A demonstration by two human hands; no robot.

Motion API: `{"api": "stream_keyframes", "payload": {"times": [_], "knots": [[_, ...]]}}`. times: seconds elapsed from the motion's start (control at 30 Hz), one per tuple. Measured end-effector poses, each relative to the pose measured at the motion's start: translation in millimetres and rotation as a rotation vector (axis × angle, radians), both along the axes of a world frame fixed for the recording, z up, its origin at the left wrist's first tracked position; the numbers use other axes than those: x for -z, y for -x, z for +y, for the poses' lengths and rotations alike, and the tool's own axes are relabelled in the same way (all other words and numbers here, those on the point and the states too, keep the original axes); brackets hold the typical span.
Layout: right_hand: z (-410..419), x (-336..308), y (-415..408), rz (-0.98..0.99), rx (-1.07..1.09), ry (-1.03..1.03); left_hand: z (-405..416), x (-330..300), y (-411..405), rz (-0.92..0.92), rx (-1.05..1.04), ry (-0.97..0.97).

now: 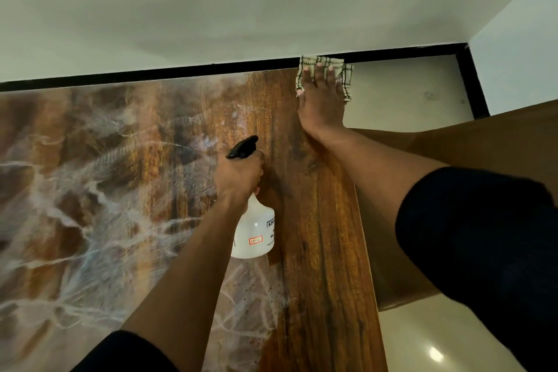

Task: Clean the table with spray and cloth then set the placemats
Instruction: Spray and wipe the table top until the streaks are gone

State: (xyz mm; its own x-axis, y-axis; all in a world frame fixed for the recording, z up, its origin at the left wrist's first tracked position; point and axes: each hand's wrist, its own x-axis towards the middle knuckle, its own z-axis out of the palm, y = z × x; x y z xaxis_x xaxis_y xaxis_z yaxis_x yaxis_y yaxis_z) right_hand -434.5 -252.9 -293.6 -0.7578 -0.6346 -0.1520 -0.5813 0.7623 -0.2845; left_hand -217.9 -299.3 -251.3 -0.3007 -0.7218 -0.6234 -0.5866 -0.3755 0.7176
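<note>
Head view, looking down along the wooden counter (320, 235). Left hand (240, 174) is curled round the neck of the spray bottle (255, 229), gripping it just under the black trigger head (243, 146). The nozzle points away and to the left. Bottle body is white and translucent with a printed label and a small red-edged sticker (text too small to read). It hangs tilted above the counter surface, not resting on it.

Right hand (321, 100) is stretched out to the far right corner of the counter, fingers straight and spread, pressing flat on the cloth (344, 75). Cloth is cream with a dark check pattern and overhangs the counter's right edge slightly.

Counter's left part has a pale, streaky marbled look; the right strip shows plain dark wood grain with fine droplets near the far end. Far edge sits against the wall's black skirting (407, 53). Brown cardboard box (483, 136) stands just right of the counter, on the glossy floor (437, 338). Both sleeves are dark.
</note>
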Motion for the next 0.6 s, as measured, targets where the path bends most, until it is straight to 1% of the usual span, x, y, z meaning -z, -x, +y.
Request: {"api": "stream_keyframes", "payload": {"times": [0.1, 0.17, 0.23, 0.33, 0.43, 0.5, 0.53, 0.6], "knots": [[-16, -2, -32, -0.001, -0.1, 0.019, -9, -7, -5, 0.029, -0.031, 0.038], [-25, 2, -65, -0.021, -0.242, 0.029, -17, -10, -10, 0.021, -0.046, 0.067], [-24, 6, -97, 0.0, -0.371, 0.044, -27, -12, -14, 0.01, -0.064, 0.076], [5, 8, -123, -0.01, -0.51, 0.115, -39, -16, -20, -0.012, -0.098, 0.087], [51, 10, -133, 0.004, -0.63, 0.11, -44, -18, -24, 0.037, -0.111, 0.057], [66, 11, -129, 0.022, -0.638, 0.082, -47, -19, -30, 0.046, -0.112, 0.037], [65, 11, -124, 0.037, -0.603, 0.072, -49, -20, -33, 0.041, -0.107, 0.034], [51, 10, -112, 0.05, -0.458, 0.049, -52, -24, -39, 0.048, -0.085, 0.025]]}}
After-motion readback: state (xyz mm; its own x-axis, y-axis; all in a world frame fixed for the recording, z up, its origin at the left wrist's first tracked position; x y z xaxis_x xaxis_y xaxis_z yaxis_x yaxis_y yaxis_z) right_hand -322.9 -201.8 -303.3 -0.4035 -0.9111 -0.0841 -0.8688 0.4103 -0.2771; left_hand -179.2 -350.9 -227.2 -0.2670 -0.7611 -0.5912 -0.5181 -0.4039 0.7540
